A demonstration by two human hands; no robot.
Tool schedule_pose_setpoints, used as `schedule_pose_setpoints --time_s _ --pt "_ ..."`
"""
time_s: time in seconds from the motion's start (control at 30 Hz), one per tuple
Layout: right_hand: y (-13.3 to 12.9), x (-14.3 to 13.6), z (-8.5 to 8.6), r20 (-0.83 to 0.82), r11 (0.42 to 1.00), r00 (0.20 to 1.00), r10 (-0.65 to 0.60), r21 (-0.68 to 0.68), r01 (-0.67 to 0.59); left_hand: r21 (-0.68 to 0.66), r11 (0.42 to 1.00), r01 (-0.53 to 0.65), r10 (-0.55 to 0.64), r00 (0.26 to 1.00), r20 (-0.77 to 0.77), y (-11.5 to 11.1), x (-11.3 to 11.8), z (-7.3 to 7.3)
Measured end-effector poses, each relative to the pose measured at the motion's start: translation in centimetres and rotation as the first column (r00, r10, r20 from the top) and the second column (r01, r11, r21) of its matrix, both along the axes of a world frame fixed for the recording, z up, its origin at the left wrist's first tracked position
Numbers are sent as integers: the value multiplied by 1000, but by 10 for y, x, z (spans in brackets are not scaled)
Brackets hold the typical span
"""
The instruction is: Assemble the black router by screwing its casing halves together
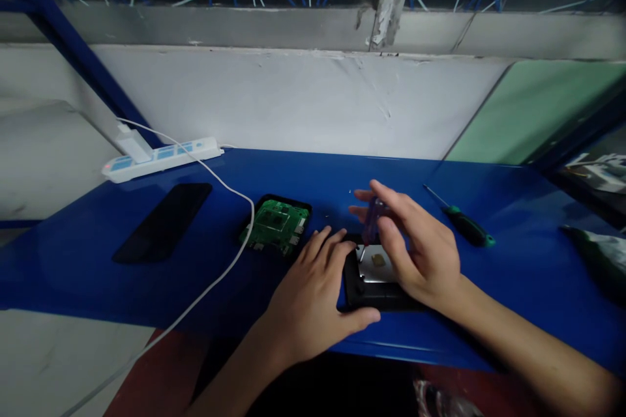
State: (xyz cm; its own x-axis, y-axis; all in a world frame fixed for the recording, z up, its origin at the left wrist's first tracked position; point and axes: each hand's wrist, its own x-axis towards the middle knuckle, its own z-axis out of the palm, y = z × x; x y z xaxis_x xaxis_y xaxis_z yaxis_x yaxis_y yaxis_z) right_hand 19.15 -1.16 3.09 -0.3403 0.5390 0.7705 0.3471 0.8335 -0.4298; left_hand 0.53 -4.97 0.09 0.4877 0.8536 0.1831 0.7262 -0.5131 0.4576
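A black case (381, 296) with a silver metal plate (376, 273) inside lies near the table's front edge. My right hand (418, 247) grips a small purple screwdriver (372, 218) between thumb and fingers, its tip down at the plate's left side. Spread out with fingers apart, my left hand (317, 296) rests at the left side of the case, holding nothing; its fingertips touch or nearly touch the case's upper left corner. A tan square patch (378, 260) shows on the plate. My right hand hides the case's right part.
A green circuit board (278, 225) in a black shell lies behind my left hand. Farther left are a black phone-like slab (163, 221), a white power strip (171, 155) and a white cable (215, 283) crossing the blue table (63, 254). A green-black screwdriver (467, 225) lies right.
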Motion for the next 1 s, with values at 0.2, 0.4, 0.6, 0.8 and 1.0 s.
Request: schedule_pose_setpoints --time_s 0.2,0.4,0.6,0.8,1.0 --pt "3 -1 3 -36 992 997 -64 106 68 13 1000 0 0 1000 -20 0 2 1" --pt "2 2 -2 -26 999 1000 16 -37 -17 3 1000 6 -6 1000 -11 0 0 0" --pt "-2 -1 0 -13 1000 1000 21 -23 -21 21 1000 5 -5 1000 -3 -1 0 -2" --pt "1 -1 3 3 994 999 -43 102 43 33 999 9 -8 1000 -11 0 1 -1" --pt "2 2 1 24 996 998 -56 75 54 24 1000 6 -5 1000 -28 0 1 -1"
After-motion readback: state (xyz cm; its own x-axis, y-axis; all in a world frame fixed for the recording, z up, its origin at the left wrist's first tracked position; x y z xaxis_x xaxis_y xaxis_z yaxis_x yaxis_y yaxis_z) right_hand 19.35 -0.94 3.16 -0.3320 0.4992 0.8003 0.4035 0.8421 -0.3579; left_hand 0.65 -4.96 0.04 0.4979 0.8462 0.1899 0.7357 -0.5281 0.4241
